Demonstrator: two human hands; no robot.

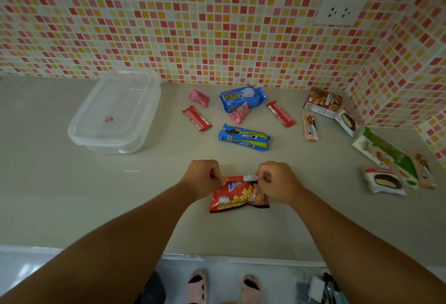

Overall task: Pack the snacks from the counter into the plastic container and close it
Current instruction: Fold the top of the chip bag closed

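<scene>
- Two hands on one chip bag point(239, 196), lying on the counter point(72, 195) near the front edge, center.
- Left hand point(201, 179): fingers curled, pinching the bag's top-left corner.
- Right hand point(277, 180): fingers curled, pinching the top edge at its right end.
- Bag's top strip is folded over between the two pinches; the rest lies flat on the counter.
- Container point(115, 113): clear plastic, far left by the tiled wall point(217, 26), well apart from the bag. Lid looks seated on it; can't tell if latched.
- Small pink clip point(109, 119) shows through the plastic; can't tell whether it's on the lid or inside.
- Other snacks are loose on the counter, none in the container:
- blue pack point(242, 98) at the back, with a pink sachet point(239, 112) touching its front edge
- second pink sachet point(199, 97) left of the blue pack
- two red bars, one left point(196, 118), one right point(280, 113)
- blue cookie roll point(244, 137) center, between the bag and the blue pack
- beige cookie bar point(310, 127) just right of the right red bar
- brown box point(323, 102) in the back right corner, with a white pie pack point(347, 121) beside it
- green-white pack point(386, 156) far right, with another pie pack point(385, 180) in front of it and a beige bar point(423, 169) at its right end
- Wall socket point(336, 11) upper right.
</scene>
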